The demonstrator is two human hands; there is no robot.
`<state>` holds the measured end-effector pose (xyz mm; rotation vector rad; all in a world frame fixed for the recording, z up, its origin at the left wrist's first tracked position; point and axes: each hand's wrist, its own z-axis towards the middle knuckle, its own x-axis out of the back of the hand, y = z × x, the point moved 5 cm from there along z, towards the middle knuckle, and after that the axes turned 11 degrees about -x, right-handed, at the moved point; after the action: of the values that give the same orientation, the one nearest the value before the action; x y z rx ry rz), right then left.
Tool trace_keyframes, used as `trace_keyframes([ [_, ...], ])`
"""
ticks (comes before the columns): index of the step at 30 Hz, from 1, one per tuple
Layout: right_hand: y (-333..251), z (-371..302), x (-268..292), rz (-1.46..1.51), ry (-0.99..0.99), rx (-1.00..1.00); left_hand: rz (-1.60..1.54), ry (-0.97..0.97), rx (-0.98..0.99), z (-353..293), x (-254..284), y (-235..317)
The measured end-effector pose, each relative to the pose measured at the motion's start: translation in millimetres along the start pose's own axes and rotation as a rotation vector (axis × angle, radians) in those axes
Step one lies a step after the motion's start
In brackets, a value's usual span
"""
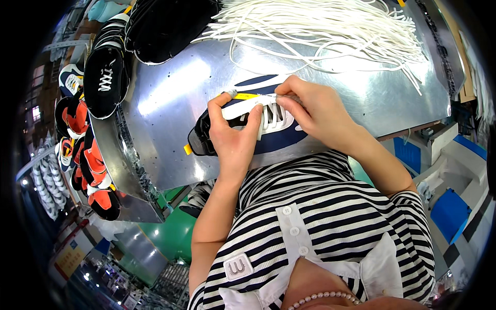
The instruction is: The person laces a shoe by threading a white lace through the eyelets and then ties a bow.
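A navy and white shoe upper [276, 143] lies sideways on the metal table in front of me, its dark heel opening to the left. White shoelace [269, 118] runs in rows across its eyelets. My left hand [231, 142] grips the upper around the collar and tongue, thumb and index finger apart across a white strip. Something grey covers the index fingertip, beside a yellow strip [245, 96]. At the upper's far eyelet edge, my right hand [323, 111] is closed in a pinch on what appears to be the lace; its fingers partly hide the end.
A large bundle of loose white shoelaces [320, 31] spreads over the far side of the metal table [160, 134]. Black shoe uppers [106, 77] stand at the far left. Orange and black uppers [95, 160] hang past the left edge. Blue and white bins [449, 214] are at right.
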<state>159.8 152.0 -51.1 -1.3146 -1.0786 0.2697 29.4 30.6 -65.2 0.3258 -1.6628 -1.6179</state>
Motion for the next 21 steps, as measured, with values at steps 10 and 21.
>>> trace_keyframes([
  [10, -9, -3, 1, -0.148, 0.029, 0.188, 0.102, 0.026, -0.068, -3, 0, 3],
  [21, -10, 10, -15, -0.366, -0.054, 0.311, 0.081, 0.018, -0.088, -11, 2, -8],
])
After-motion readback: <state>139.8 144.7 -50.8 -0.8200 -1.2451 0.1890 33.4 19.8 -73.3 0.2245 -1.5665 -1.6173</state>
